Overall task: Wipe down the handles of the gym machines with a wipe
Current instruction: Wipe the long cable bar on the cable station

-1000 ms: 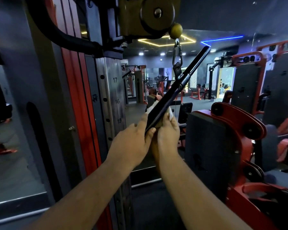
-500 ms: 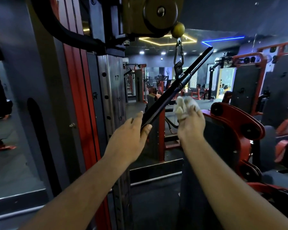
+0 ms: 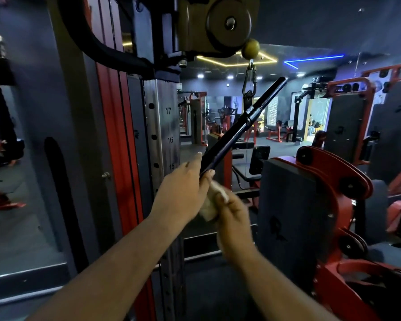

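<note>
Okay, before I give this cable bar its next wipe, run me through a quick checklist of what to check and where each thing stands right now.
1. Bar steadied: ok, the left hand grips its lower end.
2. Wipe in hand: ok, the right hand holds it, though blurred.
3. Wipe on the bar: not ok, it sits just below the bar's lower tip.
4. Bar hooked up: ok, it hangs from the carabiner under the pulley.
5. Upper half of the bar free to reach: ok, nothing covers it.
6. Wipe clean or damp enough: cannot tell.

A numbered steel upright [image 3: 164, 135] stands beside a red plate-loaded machine [image 3: 333, 181]
</note>
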Motion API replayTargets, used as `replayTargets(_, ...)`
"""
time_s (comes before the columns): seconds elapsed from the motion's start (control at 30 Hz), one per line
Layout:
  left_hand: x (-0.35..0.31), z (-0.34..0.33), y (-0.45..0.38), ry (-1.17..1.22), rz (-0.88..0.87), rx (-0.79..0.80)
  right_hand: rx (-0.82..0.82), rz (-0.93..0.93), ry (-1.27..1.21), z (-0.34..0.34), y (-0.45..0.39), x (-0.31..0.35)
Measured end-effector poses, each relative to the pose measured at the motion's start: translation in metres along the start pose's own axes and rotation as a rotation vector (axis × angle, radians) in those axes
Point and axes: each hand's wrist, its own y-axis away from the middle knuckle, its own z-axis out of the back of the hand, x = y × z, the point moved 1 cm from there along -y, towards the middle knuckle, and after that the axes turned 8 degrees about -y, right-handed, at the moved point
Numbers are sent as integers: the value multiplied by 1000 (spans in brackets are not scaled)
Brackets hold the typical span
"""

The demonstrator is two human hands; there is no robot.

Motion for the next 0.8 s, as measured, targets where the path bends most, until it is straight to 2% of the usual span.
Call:
replayTargets(0.07, 0, 2, -2, -21, -15, -1, -236, 122, 98, 27, -33, 19)
replayTargets(0.13, -1, 2, -3, -38, -17, 3, -427, 378, 444, 45, -74, 55)
replayTargets(0.17, -2, 1, -2, -45, -19, 5, -416, 498, 648, 46, -94, 75)
replayTargets(0.23, -4, -1, -2, -74, -31, 5, -241, 596, 1044, 35, -129, 106)
replayTargets(0.3, -6, -2, -2, -121, -41, 6, -71, 526, 1384, 21, -148, 122)
replayTargets(0.37, -7, -1, -2, -144, -36, 8, 36, 425, 1587, 6, -150, 120)
replayTargets(0.5, -3, 1, 0, -104, -31, -26, 150, 334, 1473, -15, -115, 99)
replayTargets(0.67, 15, -2, -3, -103, -26, 2, 500, 288, 1191, -33, -61, 90)
replayTargets(0.7, 14, 0, -3, -92, -21, 3, 479, 296, 1132, -32, -63, 96)
replayTargets(0.8, 5, 7, -3, -115, -36, 5, 156, 371, 1076, -22, -106, 121)
